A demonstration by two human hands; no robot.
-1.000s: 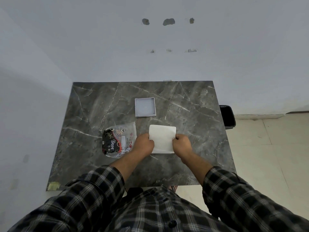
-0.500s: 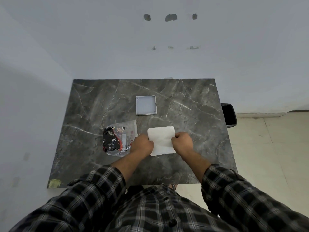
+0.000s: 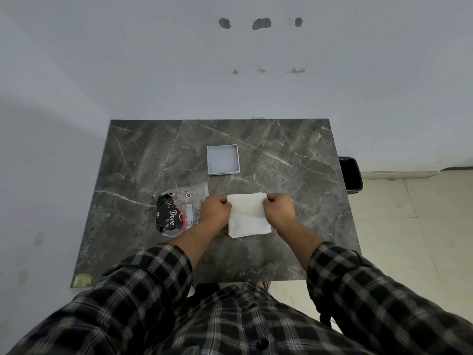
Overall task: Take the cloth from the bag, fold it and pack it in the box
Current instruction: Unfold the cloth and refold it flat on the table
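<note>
Farthest left on the dark marbled counter (image 3: 294, 155) lies the bag (image 3: 180, 210), a clear plastic pouch flat on its side with a black and red printed label showing through; nothing else can be made out inside it. The left hand (image 3: 214, 210) overlaps the bag's right edge and is closed, pinching the upper left corner of the cloth (image 3: 248, 217). The white cloth lies folded into a rough square on the counter, its far edge lifted between both hands. The right hand (image 3: 279, 210) is closed too, pinching the upper right corner. Beyond the cloth, well apart, sits the box (image 3: 223, 159), a shallow grey square tray, open on top, with nothing in it.
</note>
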